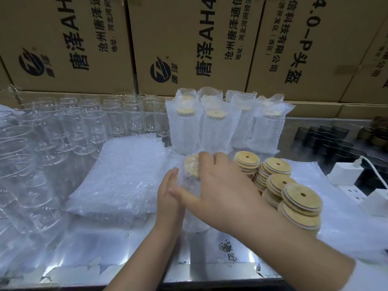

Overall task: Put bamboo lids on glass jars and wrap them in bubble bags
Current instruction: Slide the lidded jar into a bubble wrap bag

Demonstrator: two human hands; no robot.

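This is a warehouse packing station, not a home or shop. Big brown corrugated cardboard cartons (189,38), printed in black with Chinese lettering and a logo, wall off the view from 10 to 2 o'clock. Before them a shiny reflective metal-topped bench (210,269) carries stock in bulk:

- rows of identical clear empty glass tumblers (84,122) from 9 to 11 o'clock
- a stack of flat clear bubble bags (121,175) just left of centre
- leaning stacks of round pale bamboo lids (283,185) at 3 o'clock
- lidded glass jars standing in bubble bags (220,127) at 12 o'clock (lined up side by side)

A white plastic power strip (357,190) with plugged-in adapters lies at 3 o'clock. Dark cylindrical containers (323,135), too dim to identify, stand in ranks at 2 o'clock.
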